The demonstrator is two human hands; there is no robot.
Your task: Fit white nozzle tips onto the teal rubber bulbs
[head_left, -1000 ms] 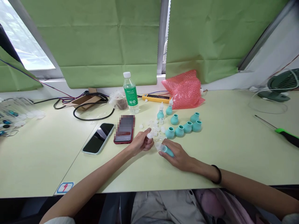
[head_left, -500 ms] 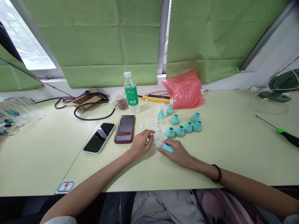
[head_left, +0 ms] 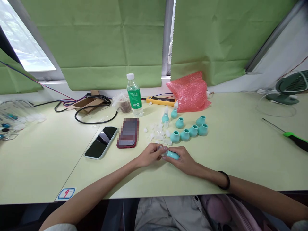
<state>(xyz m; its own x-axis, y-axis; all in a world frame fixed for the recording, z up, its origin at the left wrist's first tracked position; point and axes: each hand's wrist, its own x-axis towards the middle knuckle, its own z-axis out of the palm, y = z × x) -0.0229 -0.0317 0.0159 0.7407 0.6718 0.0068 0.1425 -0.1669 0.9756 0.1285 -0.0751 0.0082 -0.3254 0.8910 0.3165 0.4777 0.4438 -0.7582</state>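
Head view, teal bulb sideways, pointing left

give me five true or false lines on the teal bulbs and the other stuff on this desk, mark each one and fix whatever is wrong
1. The right grip is closed around a teal bulb. True.

2. The left grip rests on a phone. False: it is at the clear piece on the end of the held bulb.

3. Six open-topped bulbs stand on the table. True.

4. The screwdriver lies between the two phones. False: it lies near the right edge of the view, well apart from them.

5. The water bottle has a white cap on. True.
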